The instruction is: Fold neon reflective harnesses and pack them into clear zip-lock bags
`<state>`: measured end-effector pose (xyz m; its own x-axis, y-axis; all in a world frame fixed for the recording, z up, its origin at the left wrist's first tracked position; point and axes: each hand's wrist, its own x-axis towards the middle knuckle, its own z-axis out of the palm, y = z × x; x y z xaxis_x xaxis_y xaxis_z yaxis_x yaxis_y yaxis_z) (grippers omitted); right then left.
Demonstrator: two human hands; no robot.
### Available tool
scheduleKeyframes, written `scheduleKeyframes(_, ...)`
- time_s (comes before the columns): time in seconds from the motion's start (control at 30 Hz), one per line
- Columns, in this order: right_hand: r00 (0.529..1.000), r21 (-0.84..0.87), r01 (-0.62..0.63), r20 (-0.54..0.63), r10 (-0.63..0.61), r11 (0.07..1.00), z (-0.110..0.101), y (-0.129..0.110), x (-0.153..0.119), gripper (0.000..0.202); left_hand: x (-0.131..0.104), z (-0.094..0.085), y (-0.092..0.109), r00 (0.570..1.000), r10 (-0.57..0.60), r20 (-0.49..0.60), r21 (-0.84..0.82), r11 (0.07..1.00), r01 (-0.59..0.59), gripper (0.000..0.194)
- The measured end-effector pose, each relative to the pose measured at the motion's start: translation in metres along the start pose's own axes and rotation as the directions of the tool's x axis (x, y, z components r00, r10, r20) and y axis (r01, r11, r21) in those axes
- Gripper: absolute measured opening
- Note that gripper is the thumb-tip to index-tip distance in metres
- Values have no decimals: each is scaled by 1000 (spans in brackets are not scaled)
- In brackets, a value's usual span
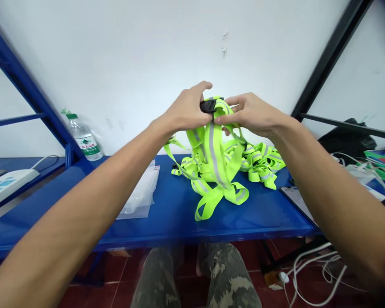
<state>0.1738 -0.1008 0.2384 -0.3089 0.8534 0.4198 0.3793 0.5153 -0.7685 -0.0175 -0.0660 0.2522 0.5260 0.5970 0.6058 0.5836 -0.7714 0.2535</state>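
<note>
Left hand (189, 108) (some fingers) half-hidden

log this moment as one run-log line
left hand: holding lime reflective strap at black buckle | right hand: touching strap | blue table: more straps, plastic bags

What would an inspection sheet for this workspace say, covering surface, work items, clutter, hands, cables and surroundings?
Surface: blue table, partly covered.
Work items: neon reflective straps with a black buckle, partly lifted; a strap pile lies behind, to the right.
Clutter: clear plastic bags, water bottle with green cap.
Hands: left hand holds the straps by the buckle; right hand is at the straps, grip unclear.
Cables: white cables loop loosely, low right.
Surroundings: white wall, blue frame left, black frame right.
</note>
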Motion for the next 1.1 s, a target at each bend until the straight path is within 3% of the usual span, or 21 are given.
scheduleKeyframes(0.07, 997, -63, -56, -49, 53, 996, -3, 2, -1, 24, -4, -3, -5, 999, 13, 38, 44, 999, -15, 77)
scheduleKeyframes(0.17, 984, -219, -159, -120, 135, 963, -17, 8, -7, 19, -10, -11, -14, 982, -8, 188, 6, 1000, 7, 67)
scheduleKeyframes(0.27, 979, -334, -205, -86, 186, 920, -32, 17, -16, 24, -14, -19, -19, 947, -40, 317, -56, 997, 61, 60)
scheduleKeyframes(0.43, 981, -421, -107, 104, 165, 901, -35, 18, -29, 53, -15, -12, -16, 977, 22, 213, -63, 998, -8, 69)
scheduleKeyframes(0.53, 987, -460, -40, 118, 106, 887, -26, 12, -30, 77, -16, -1, -10, 988, 78, 135, -61, 996, -71, 72)
scheduleKeyframes(0.6, 991, -495, -25, 104, 88, 869, -19, 10, -29, 83, -19, 3, -8, 991, 91, 94, -51, 995, -87, 72)
scheduleKeyframes(0.73, 991, -613, 33, 121, 53, 789, -5, 14, -27, 67, -26, 11, -13, 998, 64, 26, -34, 997, -64, 72)
scheduleKeyframes(0.9, 997, -775, -61, -72, 8, 629, 9, 25, -25, 42, -32, 20, -22, 999, 39, -25, 48, 998, -37, 52)
scheduleKeyframes(1.0, 994, -801, -80, -107, -12, 594, 3, 34, -23, 44, -35, 20, -33, 994, -105, 17, 67, 992, 104, 45)
scheduleKeyframes(1.1, 990, -736, -141, -120, 77, 662, -17, 45, -21, 45, -37, 15, -55, 954, -272, 128, -80, 956, 283, 36)
